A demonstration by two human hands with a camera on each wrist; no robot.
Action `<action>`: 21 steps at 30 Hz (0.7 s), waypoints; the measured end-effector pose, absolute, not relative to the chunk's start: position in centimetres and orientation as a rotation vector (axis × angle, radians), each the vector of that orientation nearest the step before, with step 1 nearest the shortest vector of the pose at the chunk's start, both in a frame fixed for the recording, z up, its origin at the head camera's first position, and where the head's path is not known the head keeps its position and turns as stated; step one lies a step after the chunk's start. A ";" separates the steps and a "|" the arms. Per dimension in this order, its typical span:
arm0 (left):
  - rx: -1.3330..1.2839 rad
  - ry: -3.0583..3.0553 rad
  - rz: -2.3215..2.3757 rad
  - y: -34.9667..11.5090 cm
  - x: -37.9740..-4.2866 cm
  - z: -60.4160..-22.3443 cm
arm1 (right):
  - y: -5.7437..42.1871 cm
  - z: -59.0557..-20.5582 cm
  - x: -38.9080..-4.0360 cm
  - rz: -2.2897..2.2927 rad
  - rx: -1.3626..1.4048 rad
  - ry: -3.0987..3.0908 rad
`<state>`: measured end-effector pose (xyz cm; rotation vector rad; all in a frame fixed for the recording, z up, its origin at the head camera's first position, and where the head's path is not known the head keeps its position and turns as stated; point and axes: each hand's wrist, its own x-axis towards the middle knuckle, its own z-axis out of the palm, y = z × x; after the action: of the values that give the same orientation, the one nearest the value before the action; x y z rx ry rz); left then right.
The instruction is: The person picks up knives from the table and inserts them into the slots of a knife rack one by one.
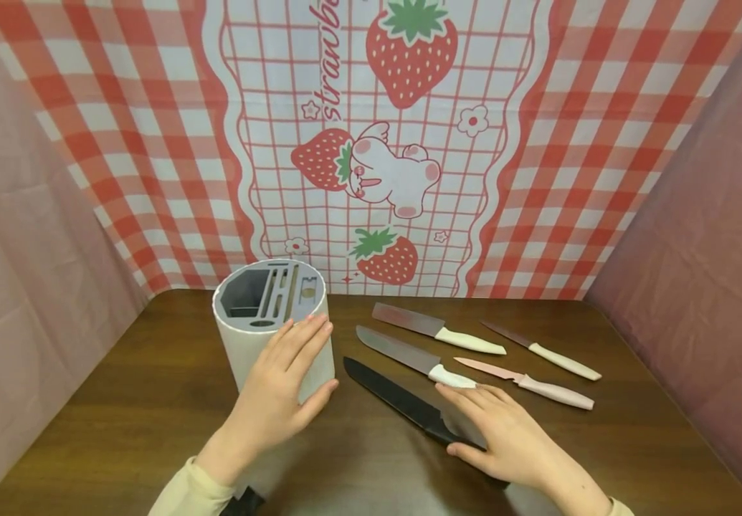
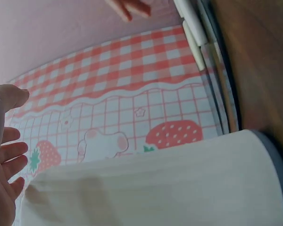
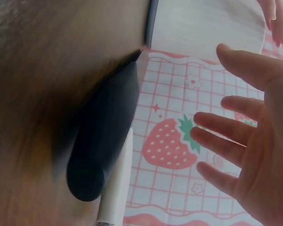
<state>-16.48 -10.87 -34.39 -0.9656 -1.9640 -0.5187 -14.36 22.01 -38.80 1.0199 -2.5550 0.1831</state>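
Observation:
My left hand (image 1: pixel 274 398) is held with fingers extended beside the round white knife block (image 1: pixel 238 351), overlapping its right side in the head view. The left wrist view shows the block's pale wall (image 2: pixel 155 188) close by that hand. My right hand (image 1: pixel 515 437) hovers over the handle end of a black knife (image 1: pixel 393 393), its fingers spread and holding nothing. In the right wrist view the black handle (image 3: pixel 106 132) lies apart from the fingers. Just beyond the black knife lies a white-handled knife (image 1: pixel 403 351), its handle end partly hidden by the right hand.
Farther back lie a cleaver-shaped knife (image 1: pixel 406 319) with a cream handle and a slim knife (image 1: pixel 564 361). A pink knife (image 1: pixel 554 390) is at the right. The block's grey top (image 1: pixel 302 308) has several slots. A strawberry-print cloth (image 1: pixel 396 158) hangs behind the wooden table (image 1: pixel 119 387).

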 end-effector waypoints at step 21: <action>-0.614 -1.913 -0.593 -14.3 -17.6 -33.5 | 23.2 -40.5 -14.5 0.185 0.814 -2.816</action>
<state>-17.55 -14.29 -33.54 -0.6143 -1.9130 -0.5926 -14.51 23.23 -40.49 0.8141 -2.8157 0.1850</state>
